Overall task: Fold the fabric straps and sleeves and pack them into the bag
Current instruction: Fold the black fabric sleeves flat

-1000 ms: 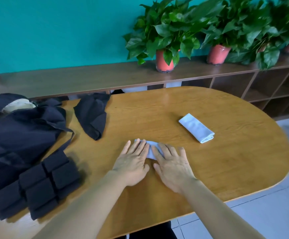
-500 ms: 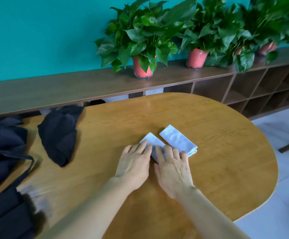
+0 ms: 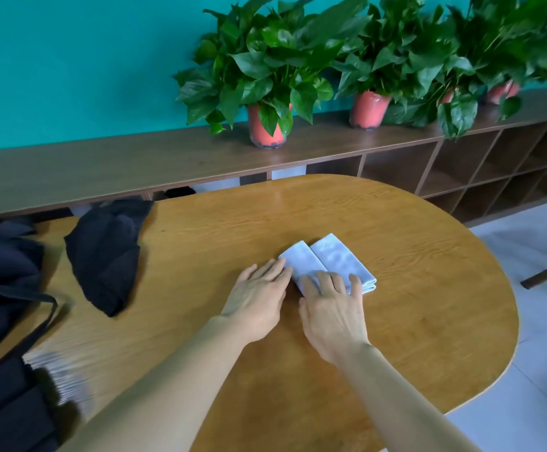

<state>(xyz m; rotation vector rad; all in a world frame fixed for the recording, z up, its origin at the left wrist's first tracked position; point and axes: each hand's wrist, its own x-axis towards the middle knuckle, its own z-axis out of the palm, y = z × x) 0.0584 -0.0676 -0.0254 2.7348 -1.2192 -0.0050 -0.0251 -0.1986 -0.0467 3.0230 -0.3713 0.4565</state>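
Observation:
Two folded pale blue fabric pieces lie side by side and touching near the middle of the wooden table (image 3: 412, 321): the left folded piece (image 3: 301, 260) and the right folded piece (image 3: 340, 257). My left hand (image 3: 259, 298) lies flat with its fingertips against the left piece's near-left edge. My right hand (image 3: 332, 308) presses flat with its fingers spread over the near ends of both pieces. A crumpled black fabric (image 3: 105, 252) lies at the table's left. A black bag (image 3: 1, 282) sits at the far left edge.
Black padded straps (image 3: 8, 409) lie at the lower left corner. A long wooden shelf unit (image 3: 167, 161) with potted plants (image 3: 265, 70) runs behind the table. The table's rounded end drops to a white floor (image 3: 533, 402) on the right.
Both hands slid the left folded piece rightward until it touches the other folded piece. The view has turned right, so the bag and straps sit further left.

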